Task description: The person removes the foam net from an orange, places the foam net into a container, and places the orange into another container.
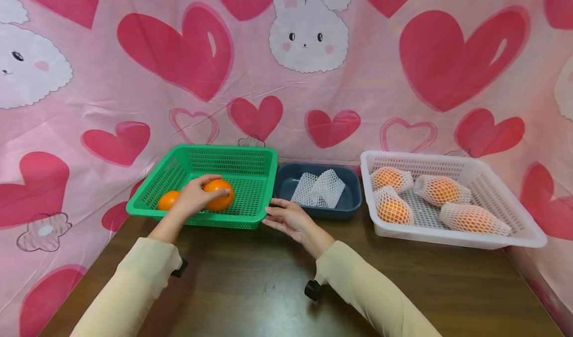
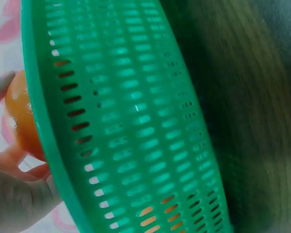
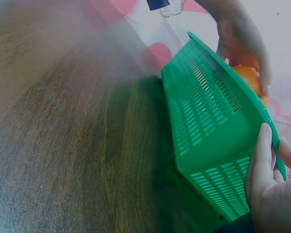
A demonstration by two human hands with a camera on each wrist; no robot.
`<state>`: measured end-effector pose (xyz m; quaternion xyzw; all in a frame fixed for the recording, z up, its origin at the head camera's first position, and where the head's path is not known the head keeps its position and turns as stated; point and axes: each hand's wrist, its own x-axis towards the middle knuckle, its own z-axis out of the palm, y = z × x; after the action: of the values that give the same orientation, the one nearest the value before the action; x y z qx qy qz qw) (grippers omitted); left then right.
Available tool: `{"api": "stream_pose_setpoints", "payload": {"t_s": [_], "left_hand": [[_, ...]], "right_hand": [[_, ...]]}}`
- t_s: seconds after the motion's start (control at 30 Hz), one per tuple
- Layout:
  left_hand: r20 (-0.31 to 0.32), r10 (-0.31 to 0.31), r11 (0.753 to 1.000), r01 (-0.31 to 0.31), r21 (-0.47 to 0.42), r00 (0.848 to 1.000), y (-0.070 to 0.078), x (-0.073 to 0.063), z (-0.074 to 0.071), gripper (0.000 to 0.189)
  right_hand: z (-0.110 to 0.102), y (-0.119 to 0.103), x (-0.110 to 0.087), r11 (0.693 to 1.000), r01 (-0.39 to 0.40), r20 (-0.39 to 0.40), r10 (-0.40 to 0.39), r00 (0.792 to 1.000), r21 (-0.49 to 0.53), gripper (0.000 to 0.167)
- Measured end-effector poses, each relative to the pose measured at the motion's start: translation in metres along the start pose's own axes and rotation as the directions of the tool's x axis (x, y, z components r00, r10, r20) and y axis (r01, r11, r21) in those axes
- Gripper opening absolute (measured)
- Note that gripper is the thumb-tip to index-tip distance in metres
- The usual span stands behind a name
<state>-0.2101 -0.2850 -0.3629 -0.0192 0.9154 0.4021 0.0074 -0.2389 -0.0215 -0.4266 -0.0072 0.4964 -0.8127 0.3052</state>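
Observation:
My left hand (image 1: 193,197) holds an orange (image 1: 220,195) between thumb and fingers, in the front part of a green basket (image 1: 248,150). In the left wrist view this orange (image 2: 23,116) shows above the basket's rim, partly hidden by it. A second orange (image 1: 168,200) lies in the basket's left front corner, partly covered by my left wrist. At the right front corner my right hand (image 1: 293,221) pinches the basket's rim; the right wrist view has the rim (image 3: 277,145) between thumb and fingers.
Right of the green basket sits a dark blue tray (image 1: 279,190) with white foam nets (image 1: 323,190). Farther right, a white basket (image 1: 485,170) contains several oranges in foam nets (image 1: 443,190). All stand on a brown wooden table (image 1: 250,277) before a pink heart-patterned cloth (image 1: 340,93).

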Motion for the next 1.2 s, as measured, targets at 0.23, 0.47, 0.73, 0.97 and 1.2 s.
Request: {"api": "stream_pose_setpoints", "payload": {"t_s": [0.23,0.47,0.73,0.97,1.2], "left_hand": [[0.017,-0.035,0.996,0.034,0.08,0.999,-0.011,0.01,-0.002,0.069],[0.009,-0.089,0.984,0.086,0.159,0.996,-0.02,0.014,-0.002,0.073],[0.03,-0.125,0.971,0.116,0.207,0.992,-0.025,0.018,-0.002,0.073],[0.101,-0.147,0.963,0.119,0.241,0.984,-0.025,0.02,-0.001,0.071],[0.121,-0.178,0.954,0.141,0.266,0.977,-0.023,0.018,-0.001,0.067]], "right_hand": [[0.001,0.001,-0.001,1.0,0.004,0.002,-0.004,1.0,0.007,0.054],[0.002,0.003,-0.001,1.0,-0.003,0.007,0.003,1.0,0.004,0.053],[0.003,0.002,-0.002,1.0,0.002,0.007,-0.002,1.0,0.001,0.053],[0.001,0.001,-0.003,1.0,0.014,0.002,-0.014,1.0,0.0,0.054],[0.0,0.001,-0.002,1.0,0.015,0.007,-0.015,1.0,0.007,0.054]]}}
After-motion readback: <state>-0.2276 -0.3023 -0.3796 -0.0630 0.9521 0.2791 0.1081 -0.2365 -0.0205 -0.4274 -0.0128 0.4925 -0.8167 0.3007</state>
